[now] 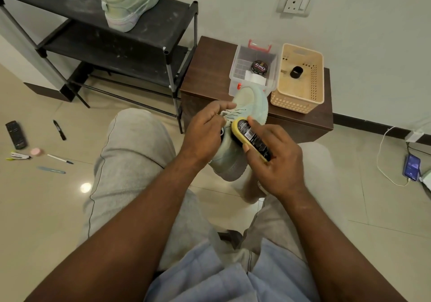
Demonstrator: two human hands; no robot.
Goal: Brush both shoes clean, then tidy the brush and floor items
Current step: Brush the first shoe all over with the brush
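I am in the brushing step, working on one shoe of the pair. My left hand (205, 129) grips the pale green sneaker (247, 105) at its laced top, fingers curled in over the laces. It holds the shoe up above my knees with the toe pointing away toward the low wooden cabinet (205, 68). My right hand (277, 161) clasps the yellow shoe brush (250, 136), thumb on the near edge and fingers wrapped across its labelled back. The underside is laid against the sneaker's side; the bristles themselves are hidden. The other sneaker (130, 0) stands on the top shelf of the black shoe rack (144, 45), well apart from my hands, and I cannot tell whether it is clean.

The next move, I judge, calls for short strokes along the side panel and sole edge. My left wrist should turn the shoe and hold it firmly enough that it does not twist. Tidying is not yet begun: a remote control (15, 135), a black marker (59, 129), a pen (60, 159) and a stapler (19, 156) lie scattered on the floor to my left.
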